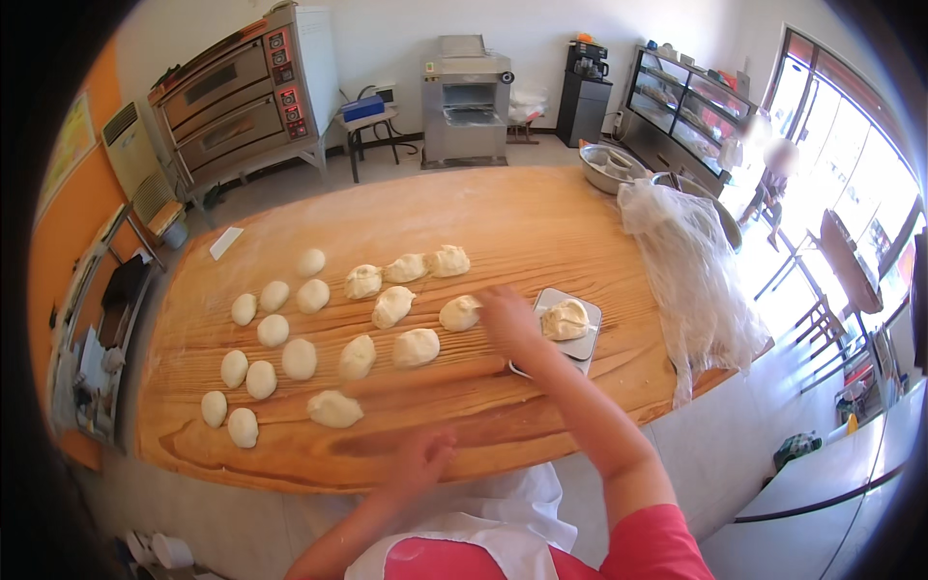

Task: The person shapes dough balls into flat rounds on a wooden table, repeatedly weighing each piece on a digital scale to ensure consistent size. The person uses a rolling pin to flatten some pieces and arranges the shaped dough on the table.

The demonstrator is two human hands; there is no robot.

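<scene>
My right hand [505, 319], blurred, is at the right end of a dough piece [458, 314]; its fingertips are too smeared to show whether they grip it. A kitchen scale [580, 351] beside that hand carries a lump of dough [565, 320]. Near the table's front edge my left hand [428, 457] hovers with fingers loosely curled and nothing visible in them. Several smooth round dough balls [272, 330] lie to the left. Rougher dough pieces [416, 348] sit mid-table, three of them in a touching row [406, 268] farther back.
The wooden worktable [507, 203] has a white scraper [226, 243] at its far left. Clear plastic sheeting [689, 268] drapes over the right edge, near a metal bowl [612, 168]. Beyond stand a deck oven [232, 94], a steel machine [466, 101] and a display case [689, 109]. People are by the windows.
</scene>
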